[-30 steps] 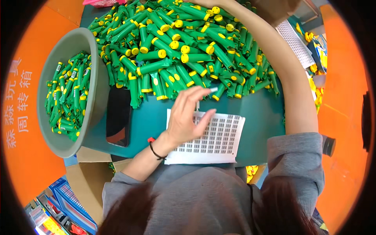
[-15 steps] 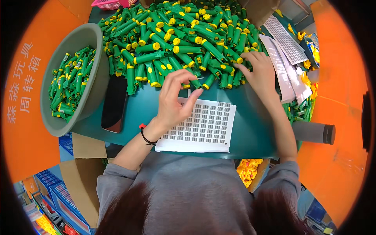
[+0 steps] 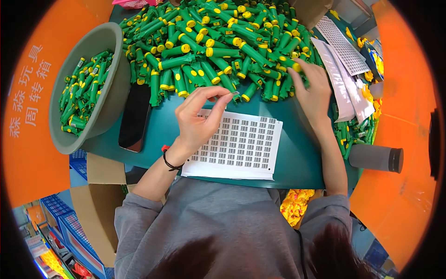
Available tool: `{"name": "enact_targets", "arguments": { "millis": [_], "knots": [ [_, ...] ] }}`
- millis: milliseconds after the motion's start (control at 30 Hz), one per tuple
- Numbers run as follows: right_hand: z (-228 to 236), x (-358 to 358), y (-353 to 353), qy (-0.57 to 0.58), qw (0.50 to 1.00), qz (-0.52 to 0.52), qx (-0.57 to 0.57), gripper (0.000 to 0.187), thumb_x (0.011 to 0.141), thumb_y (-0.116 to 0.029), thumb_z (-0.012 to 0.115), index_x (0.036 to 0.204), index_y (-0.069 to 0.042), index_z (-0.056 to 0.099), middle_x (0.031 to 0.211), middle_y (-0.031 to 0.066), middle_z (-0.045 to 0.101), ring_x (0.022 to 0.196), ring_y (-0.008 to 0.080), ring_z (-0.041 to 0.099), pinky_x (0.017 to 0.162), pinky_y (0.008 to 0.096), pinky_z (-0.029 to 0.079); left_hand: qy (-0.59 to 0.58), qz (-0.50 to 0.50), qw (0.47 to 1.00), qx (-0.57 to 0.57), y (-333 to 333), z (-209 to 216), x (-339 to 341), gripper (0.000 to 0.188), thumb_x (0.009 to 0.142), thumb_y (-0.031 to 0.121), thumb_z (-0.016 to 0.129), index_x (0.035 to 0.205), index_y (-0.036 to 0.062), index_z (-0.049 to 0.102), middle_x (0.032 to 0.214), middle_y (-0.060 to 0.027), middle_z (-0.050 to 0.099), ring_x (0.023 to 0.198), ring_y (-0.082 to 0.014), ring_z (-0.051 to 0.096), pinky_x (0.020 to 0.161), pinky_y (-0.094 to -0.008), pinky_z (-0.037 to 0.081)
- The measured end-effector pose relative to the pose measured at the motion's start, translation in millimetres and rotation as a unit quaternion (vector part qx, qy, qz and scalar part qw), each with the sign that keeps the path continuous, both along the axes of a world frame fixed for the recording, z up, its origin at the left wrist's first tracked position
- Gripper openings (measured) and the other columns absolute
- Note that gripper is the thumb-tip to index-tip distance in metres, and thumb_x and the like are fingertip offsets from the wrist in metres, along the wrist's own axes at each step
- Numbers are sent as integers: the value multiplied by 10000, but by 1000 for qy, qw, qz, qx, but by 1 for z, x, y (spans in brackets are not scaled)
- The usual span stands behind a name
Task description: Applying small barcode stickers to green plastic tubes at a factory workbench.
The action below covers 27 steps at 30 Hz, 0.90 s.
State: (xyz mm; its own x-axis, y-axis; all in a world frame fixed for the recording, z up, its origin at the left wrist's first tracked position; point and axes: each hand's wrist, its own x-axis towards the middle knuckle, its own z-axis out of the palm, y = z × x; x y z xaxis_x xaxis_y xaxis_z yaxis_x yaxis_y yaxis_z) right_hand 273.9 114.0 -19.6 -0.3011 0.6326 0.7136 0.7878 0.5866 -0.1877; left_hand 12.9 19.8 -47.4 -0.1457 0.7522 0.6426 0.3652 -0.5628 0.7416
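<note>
My left hand (image 3: 196, 116) hovers over the upper left of a white sheet of small printed labels (image 3: 241, 144). Its thumb and forefinger are pinched on a small pale label (image 3: 235, 93). My right hand (image 3: 314, 95) is at the right front of a large heap of green tubes with yellow caps (image 3: 209, 46). Between its thumb and fingers is the yellow cap of one green tube (image 3: 289, 62); the other fingers are partly hidden. The label sheet lies on the dark green tabletop (image 3: 299, 153) close to my body.
A grey-green basin (image 3: 118, 88) holding more green tubes stands at the left, with a black phone (image 3: 134, 118) beside it. At the right are more label sheets (image 3: 344, 46), a white packet (image 3: 334, 79) and a grey cylindrical bottle (image 3: 375, 158). Orange boxes (image 3: 399, 186) flank the table.
My left hand has shifted slightly left, and the pale label shows at its fingertips. My right hand has moved a little right, with its fingers closing round a tube's yellow cap.
</note>
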Motion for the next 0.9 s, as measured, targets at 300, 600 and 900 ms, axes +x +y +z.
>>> {"name": "enact_targets", "arguments": {
  "millis": [300, 600, 900],
  "knots": [
    [-2, -5, -83, 522, 690, 269, -424, 209, 954, 29, 600, 1160, -1, 623, 1360, 170, 521, 1009, 171, 613, 879, 293, 521, -116, -65, 990, -49, -6, 8, -2, 112, 838, 6, 771, 942, 20, 730, 1007, -80, 711, 952, -166, 654, 760, -270, 513],
    [-19, -18, -105, 425, 775, 314, -347, 301, 832, 160, 704, 1108, 66, 628, 1237, 173, 587, 1147, 228, 615, 977, 347, 542, -81, -178, 968, -159, -34, 44, 20, 113, 887, 52, 741, 983, 10, 698, 1208, -133, 615, 1137, -183, 574, 985, -327, 427],
    [-21, -18, -110, 411, 795, 299, -332, 384, 824, 146, 722, 1190, 81, 624, 1261, 180, 589, 1133, 236, 635, 962, 354, 587, 11, -172, 970, -169, -30, 44, 31, 94, 872, 56, 747, 943, 11, 703, 1028, -92, 698, 1018, -188, 647, 930, -319, 476]
  ]
}}
